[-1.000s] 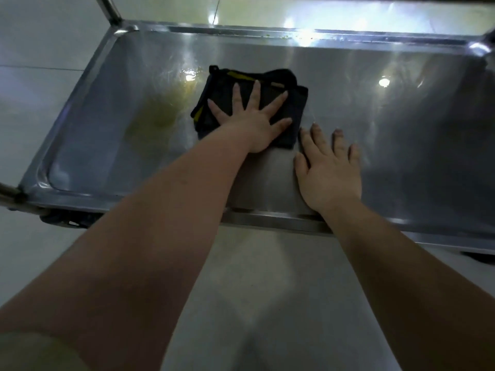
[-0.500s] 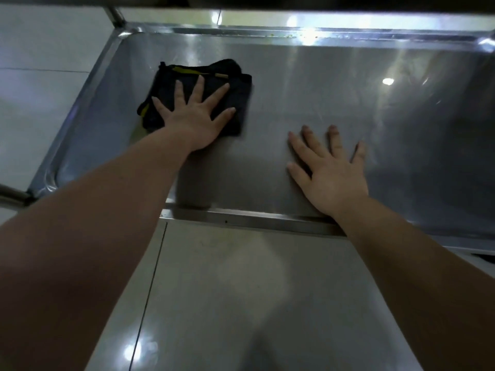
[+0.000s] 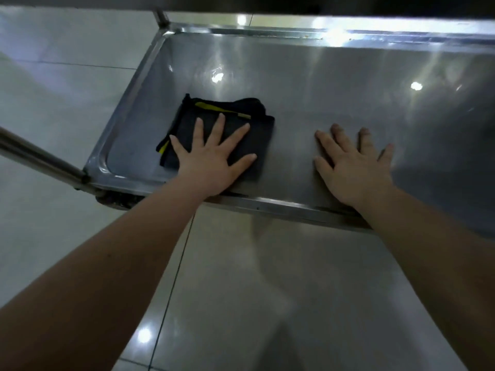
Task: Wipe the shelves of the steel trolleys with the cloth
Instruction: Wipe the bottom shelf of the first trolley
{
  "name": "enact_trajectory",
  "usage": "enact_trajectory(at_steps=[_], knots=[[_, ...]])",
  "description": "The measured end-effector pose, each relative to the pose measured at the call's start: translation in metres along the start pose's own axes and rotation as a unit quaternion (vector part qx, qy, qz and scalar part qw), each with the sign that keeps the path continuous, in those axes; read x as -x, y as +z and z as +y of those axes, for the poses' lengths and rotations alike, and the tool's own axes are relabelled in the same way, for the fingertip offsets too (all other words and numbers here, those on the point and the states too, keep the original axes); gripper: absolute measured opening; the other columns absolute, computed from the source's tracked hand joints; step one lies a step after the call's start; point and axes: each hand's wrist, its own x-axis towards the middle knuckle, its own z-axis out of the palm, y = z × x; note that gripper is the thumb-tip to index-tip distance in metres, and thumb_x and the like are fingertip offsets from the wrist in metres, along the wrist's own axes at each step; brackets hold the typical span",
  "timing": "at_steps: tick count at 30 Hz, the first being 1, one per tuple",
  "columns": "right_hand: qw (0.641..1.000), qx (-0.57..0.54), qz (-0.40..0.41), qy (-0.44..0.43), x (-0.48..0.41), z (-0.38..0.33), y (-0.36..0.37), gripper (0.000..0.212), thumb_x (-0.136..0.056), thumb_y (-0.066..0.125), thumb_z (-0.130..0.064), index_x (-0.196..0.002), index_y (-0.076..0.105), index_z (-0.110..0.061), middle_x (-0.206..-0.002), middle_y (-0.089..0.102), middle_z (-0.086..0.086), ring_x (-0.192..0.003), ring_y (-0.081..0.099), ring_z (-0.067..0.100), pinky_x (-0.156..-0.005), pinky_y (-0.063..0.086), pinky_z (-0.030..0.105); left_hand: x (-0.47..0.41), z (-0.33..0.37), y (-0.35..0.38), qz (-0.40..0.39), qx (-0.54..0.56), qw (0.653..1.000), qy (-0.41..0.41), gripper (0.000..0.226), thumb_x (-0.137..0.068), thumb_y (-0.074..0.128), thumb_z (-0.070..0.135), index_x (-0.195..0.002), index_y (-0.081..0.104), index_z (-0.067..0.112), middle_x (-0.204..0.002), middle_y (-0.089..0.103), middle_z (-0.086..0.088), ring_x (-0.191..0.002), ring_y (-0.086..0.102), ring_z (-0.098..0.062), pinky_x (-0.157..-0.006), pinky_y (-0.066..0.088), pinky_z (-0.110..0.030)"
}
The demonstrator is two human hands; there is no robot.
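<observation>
The shelf [image 3: 334, 108] lies bare across its far half and its whole right side, open to a sweeping hand; the near-left part is taken by the folded cloth [image 3: 227, 121] under the flat left hand [image 3: 211, 162], with the right hand [image 3: 353, 167] spread flat (palm down) near the front edge. A raised rim [image 3: 267, 207] bounds the tray; a corner post [image 3: 34, 156] slants in at near left; an upper shelf edge [image 3: 294, 6] overhangs the far side.

Shelf [image 3: 334, 108]: brushed steel, smooth, glossy with light glints toward 12 o'clock. Cloth [image 3: 235, 116]: dark soft fabric, matt, yellow trim. Floor [image 3: 254, 290]: glazed tile, shiny. Trolley post [image 3: 40, 159]: polished metal tube.
</observation>
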Motion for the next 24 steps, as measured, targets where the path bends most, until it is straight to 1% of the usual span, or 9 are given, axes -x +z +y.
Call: enact_trajectory(at_steps=[2,3,6,11,13,15,17,20,24], knots=[[0.999,-0.025,0.004,0.021,-0.006,-0.024,-0.004,0.055,-0.101,0.018,-0.052,-0.153,0.006,-0.039,-0.164,-0.002,-0.013,-0.149,-0.005,0.037,-0.111,-0.001,0.07,-0.004,-0.01,-0.003,-0.005,0.002,1.0,-0.027,0.072,-0.072,-0.002,0.089,-0.139,-0.016,0.066,-0.163,-0.016,0.013,-0.149,-0.017,-0.03,-0.106,-0.009,-0.075],[0.999,-0.03,0.01,0.008,-0.008,-0.039,-0.005,0.055,-0.102,0.02,-0.048,-0.154,0.008,-0.036,-0.164,0.0,-0.011,-0.149,-0.005,0.036,-0.112,0.001,0.068,-0.004,-0.01,-0.004,-0.008,0.004,1.0,-0.03,0.072,-0.073,-0.002,0.088,-0.14,-0.016,0.065,-0.163,-0.016,0.012,-0.149,-0.017,-0.031,-0.106,-0.01,-0.075],[0.998,-0.014,0.034,-0.046,-0.01,-0.074,0.002,0.054,-0.103,0.016,-0.042,-0.155,0.0,-0.037,-0.165,-0.002,-0.01,-0.149,-0.007,0.034,-0.114,0.0,0.065,0.006,-0.006,-0.004,-0.026,0.013,0.999,-0.024,0.067,-0.079,0.001,0.085,-0.139,-0.018,0.065,-0.162,-0.02,0.011,-0.148,-0.02,-0.033,-0.105,-0.011,-0.075],[0.999,-0.003,0.035,-0.022,-0.01,-0.072,0.015,0.058,-0.097,0.005,-0.057,-0.152,-0.009,-0.044,-0.163,-0.008,-0.014,-0.149,-0.008,0.035,-0.114,-0.004,0.065,0.037,-0.038,0.002,-0.031,-0.001,0.999,0.01,0.069,-0.071,-0.005,0.09,-0.134,-0.023,0.069,-0.161,-0.02,0.016,-0.148,-0.02,-0.027,-0.108,-0.012,-0.07],[0.999,0.005,0.031,-0.021,-0.011,-0.072,0.015,0.059,-0.096,0.005,-0.06,-0.151,-0.011,-0.045,-0.163,-0.009,-0.014,-0.149,-0.009,0.035,-0.115,-0.005,0.064,0.038,-0.07,-0.004,-0.024,0.002,1.0,-0.019,0.069,-0.071,-0.004,0.091,-0.135,-0.021,0.07,-0.161,-0.019,0.017,-0.149,-0.019,-0.026,-0.109,-0.009,-0.07],[0.999,0.001,0.037,-0.022,-0.011,-0.074,0.016,0.061,-0.095,0.007,-0.063,-0.151,-0.009,-0.046,-0.164,-0.009,-0.013,-0.149,-0.011,0.035,-0.114,-0.007,0.064,0.033,-0.096,-0.01,-0.033,0.014,0.997,-0.074,0.07,-0.07,-0.001,0.09,-0.136,-0.017,0.07,-0.161,-0.019,0.017,-0.149,-0.019,-0.028,-0.11,-0.008,-0.072],[0.999,0.0,0.034,-0.024,-0.01,-0.074,0.016,0.063,-0.093,0.005,-0.067,-0.151,-0.009,-0.047,-0.164,-0.009,-0.013,-0.149,-0.012,0.036,-0.114,-0.008,0.065,0.031,-0.102,-0.012,-0.042,0.02,0.993,-0.107,0.068,-0.072,0.001,0.089,-0.136,-0.015,0.071,-0.162,-0.019,0.014,-0.148,-0.02,-0.031,-0.109,-0.009,-0.072],[0.999,0.007,0.034,-0.021,-0.01,-0.074,0.015,0.064,-0.09,0.001,-0.069,-0.15,-0.01,-0.049,-0.164,-0.009,-0.012,-0.148,-0.012,0.038,-0.113,-0.008,0.067,0.03,-0.073,-0.011,-0.042,0.026,0.994,-0.099,0.063,-0.08,0.006,0.085,-0.137,-0.015,0.069,-0.162,-0.022,0.011,-0.146,-0.023,-0.036,-0.105,-0.011,-0.075],[0.999,0.011,0.033,-0.018,-0.007,-0.074,0.015,0.065,-0.089,0.0,-0.067,-0.15,-0.012,-0.047,-0.163,-0.01,-0.013,-0.148,-0.012,0.037,-0.113,-0.006,0.067,0.044,0.004,-0.001,-0.066,0.017,0.997,-0.025,0.065,-0.08,0.004,0.083,-0.137,-0.023,0.064,-0.159,-0.029,0.007,-0.143,-0.029,-0.04,-0.101,-0.015,-0.077]])
